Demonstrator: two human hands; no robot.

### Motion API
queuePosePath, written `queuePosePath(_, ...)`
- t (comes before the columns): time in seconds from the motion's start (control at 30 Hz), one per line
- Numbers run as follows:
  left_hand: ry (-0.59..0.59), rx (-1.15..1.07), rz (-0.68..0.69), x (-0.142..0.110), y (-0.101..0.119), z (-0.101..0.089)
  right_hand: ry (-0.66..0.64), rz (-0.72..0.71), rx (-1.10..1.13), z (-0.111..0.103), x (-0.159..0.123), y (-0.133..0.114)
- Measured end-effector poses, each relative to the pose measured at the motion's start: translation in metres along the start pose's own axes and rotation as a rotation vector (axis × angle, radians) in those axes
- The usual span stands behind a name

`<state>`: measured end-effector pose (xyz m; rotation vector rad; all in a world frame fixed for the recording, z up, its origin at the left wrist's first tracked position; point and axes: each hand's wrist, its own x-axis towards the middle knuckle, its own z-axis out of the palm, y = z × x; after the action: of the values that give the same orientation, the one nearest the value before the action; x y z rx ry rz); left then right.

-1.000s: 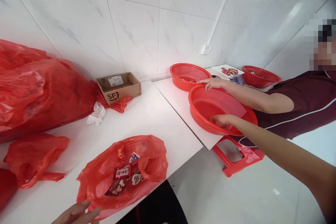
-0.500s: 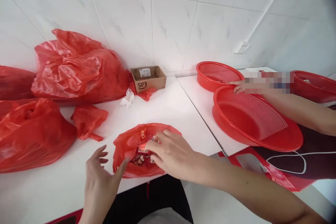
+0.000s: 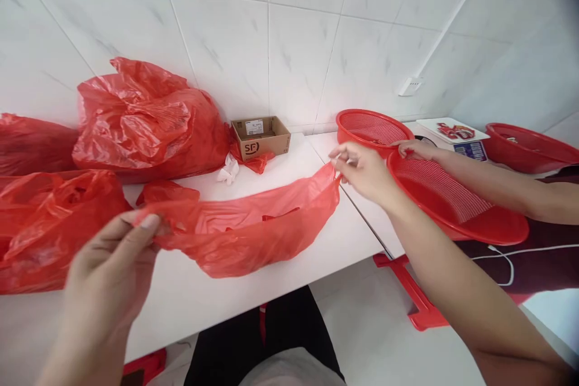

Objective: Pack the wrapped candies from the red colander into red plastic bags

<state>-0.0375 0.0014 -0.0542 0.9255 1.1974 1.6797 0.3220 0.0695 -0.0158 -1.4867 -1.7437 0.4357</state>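
A thin, translucent red plastic bag is stretched out in front of a small, open brown cardboard box, on the side nearer the person. One end of it is gripped by the left hand, the thumb laid over the curled fingers; the opposite end is pinched by the right hand between thumb and fingertips. Darker red shapes are seen in the bag, but what they are cannot be told. Beneath, a white table is partly covered by it.

Just left of the box, a big, bulging red plastic sack is set against the wall, and a crumpled white tissue is found just before the box. Farther left and nearer the person, a full red plastic bundle is placed.

To the right of the box, two round red mesh baskets are seen, with a co-worker's hand held at the rim of the nearer one; its grip cannot be made out. Farther right, red packets are borne by a flat white scale.
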Motion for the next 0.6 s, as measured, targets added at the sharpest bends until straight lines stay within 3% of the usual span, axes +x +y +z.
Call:
queuePosePath(0.17, -0.009, -0.148, 0.424, 0.025, 0.054, 0.026, 0.170, -0.178, 0.233, -0.029, 0.020, -0.064)
queuePosePath(0.23, 0.004, -0.148, 0.512, 0.029, 0.063, 0.036, 0.103, -0.219, 0.246, -0.033, 0.024, -0.080)
queuePosePath(0.3, -0.085, -0.100, 0.479, 0.028, 0.067, 0.047, -0.078, -0.250, 0.216, -0.032, 0.026, -0.094)
queuePosePath(0.4, -0.409, 0.029, 0.244, 0.021, 0.071, 0.063, -0.243, -0.297, 0.192, -0.023, 0.026, -0.119)
queuePosePath(0.5, -0.713, 0.401, 0.131, 0.015, 0.071, 0.080, -0.366, -0.405, 0.216, -0.005, 0.022, -0.145)
queuePosePath(0.6, -0.841, 0.693, 0.091, 0.017, 0.068, 0.092, -0.540, -0.524, 0.234, 0.018, 0.019, -0.159)
